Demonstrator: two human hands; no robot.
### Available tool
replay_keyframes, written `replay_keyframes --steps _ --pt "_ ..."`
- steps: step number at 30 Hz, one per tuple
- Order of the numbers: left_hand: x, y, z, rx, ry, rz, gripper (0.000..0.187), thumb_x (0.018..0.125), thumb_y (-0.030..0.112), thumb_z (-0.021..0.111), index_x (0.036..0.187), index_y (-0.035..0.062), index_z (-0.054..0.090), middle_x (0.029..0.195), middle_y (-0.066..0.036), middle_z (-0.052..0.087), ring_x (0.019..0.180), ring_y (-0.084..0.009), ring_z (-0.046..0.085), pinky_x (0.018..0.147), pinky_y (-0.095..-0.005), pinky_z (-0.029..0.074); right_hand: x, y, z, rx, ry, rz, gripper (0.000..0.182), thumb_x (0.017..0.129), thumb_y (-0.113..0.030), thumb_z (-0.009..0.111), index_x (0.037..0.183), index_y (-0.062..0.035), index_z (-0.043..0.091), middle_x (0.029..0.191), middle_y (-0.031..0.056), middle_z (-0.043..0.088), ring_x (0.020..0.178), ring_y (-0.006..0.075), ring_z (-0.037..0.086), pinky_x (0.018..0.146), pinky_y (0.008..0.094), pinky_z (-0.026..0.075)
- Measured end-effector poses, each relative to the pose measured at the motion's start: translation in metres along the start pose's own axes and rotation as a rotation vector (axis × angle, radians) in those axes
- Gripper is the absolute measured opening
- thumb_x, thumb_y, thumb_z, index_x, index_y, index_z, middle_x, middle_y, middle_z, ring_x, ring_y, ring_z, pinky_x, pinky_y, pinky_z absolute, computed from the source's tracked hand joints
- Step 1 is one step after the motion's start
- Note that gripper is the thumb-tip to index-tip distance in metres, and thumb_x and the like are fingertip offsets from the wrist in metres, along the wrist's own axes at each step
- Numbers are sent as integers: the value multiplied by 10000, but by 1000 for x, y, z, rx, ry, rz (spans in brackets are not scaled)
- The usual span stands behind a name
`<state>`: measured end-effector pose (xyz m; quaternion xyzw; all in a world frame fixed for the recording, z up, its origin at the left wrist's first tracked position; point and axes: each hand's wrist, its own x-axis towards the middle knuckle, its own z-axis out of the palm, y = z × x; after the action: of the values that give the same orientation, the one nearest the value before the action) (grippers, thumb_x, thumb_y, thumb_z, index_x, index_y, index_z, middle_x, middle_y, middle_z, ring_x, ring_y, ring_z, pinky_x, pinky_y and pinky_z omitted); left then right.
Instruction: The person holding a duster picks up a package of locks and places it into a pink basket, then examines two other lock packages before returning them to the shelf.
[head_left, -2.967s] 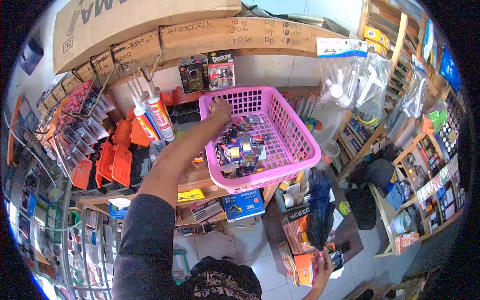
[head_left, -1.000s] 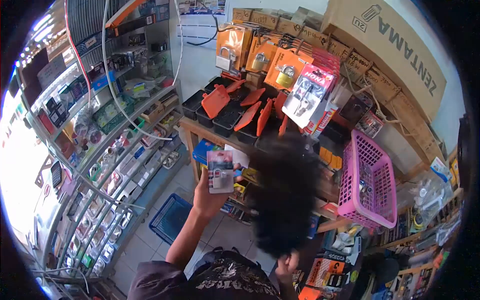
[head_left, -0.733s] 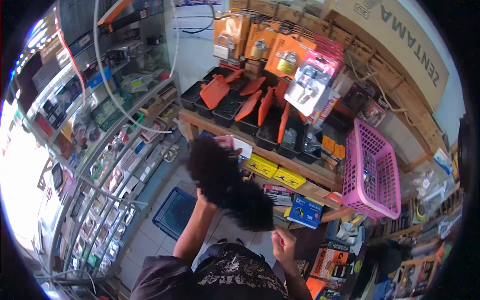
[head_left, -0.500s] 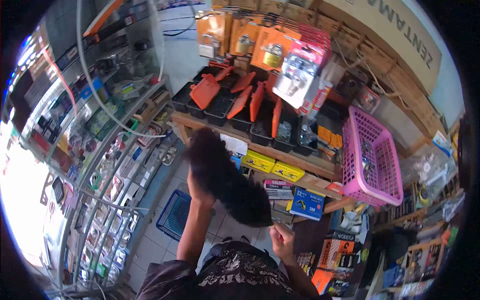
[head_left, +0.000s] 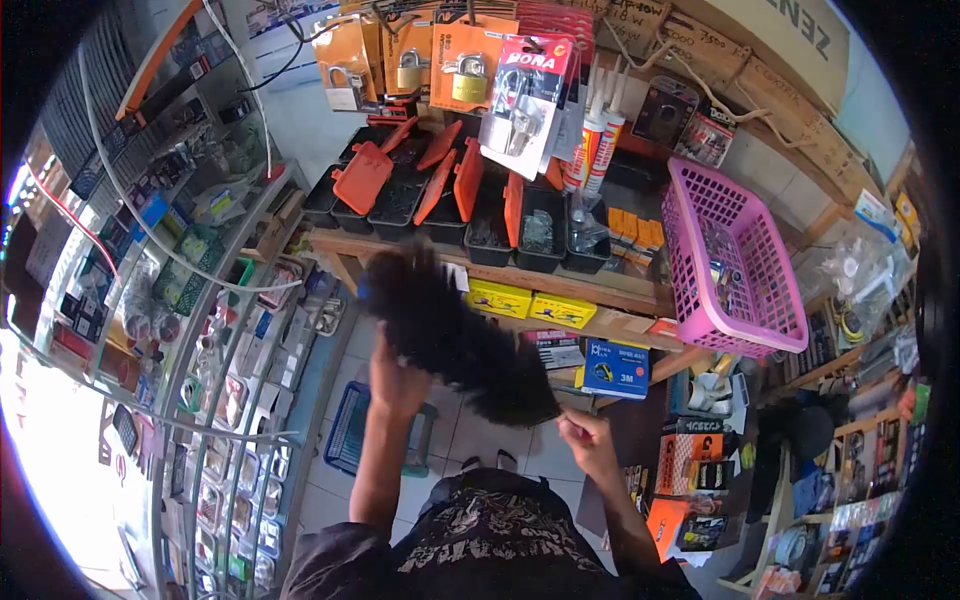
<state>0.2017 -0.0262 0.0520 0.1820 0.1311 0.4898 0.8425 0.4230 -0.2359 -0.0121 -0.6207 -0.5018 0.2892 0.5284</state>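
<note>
**Both hands raised at a black feather duster, shop interior**

Right hand (head_left: 588, 440) is closed in a fist around the thin handle end of the black feather duster (head_left: 455, 335), low and right of centre. The duster head runs up and to the left from that grip, ending in front of the wooden shelf (head_left: 590, 287). Left hand (head_left: 397, 380) is raised just beside the lower left edge of the duster head, fingers curled; the duster covers the fingertips, so whether this hand holds anything cannot be told.

Surroundings:
- Black bins with orange lids (head_left: 470, 200) stand in a row on the wooden shelf, behind the duster tip.
- Carded padlocks (head_left: 465, 70) hang above the bins.
- A pink basket (head_left: 745, 290) sits at the right end of the shelf, tilted, with small packaged goods inside.
- Yellow boxes (head_left: 530, 303) and a blue box (head_left: 612, 365) lie below the shelf edge, right of the duster.
- A blue crate (head_left: 350, 435) rests on the tiled floor, left of the left forearm.
- A glass display case (head_left: 215, 420) stands at far left.
</note>
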Motion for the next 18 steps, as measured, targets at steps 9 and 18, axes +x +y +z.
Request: replay_keyframes --steps 9,18 --pt "3 -28 -22 87 72 -83 403 1029 338 377 1275 58 531 1243 -90 599 1174 -261 549 1070 -427 380 22 -9 -26 -75 -79 -21 259 931 -159 627 1116 17 667 853 27 676 655 61 511 575 221 421" --pt "-13 -76 -43 61 74 -308 385 1010 282 382 1293 65 527 1267 -76 585 1162 -249 543 1053 -400 395 38 -4 -31 -178 -99 -112 252 914 -141 634 1097 29 667 802 23 664 603 84 507 546 236 408"
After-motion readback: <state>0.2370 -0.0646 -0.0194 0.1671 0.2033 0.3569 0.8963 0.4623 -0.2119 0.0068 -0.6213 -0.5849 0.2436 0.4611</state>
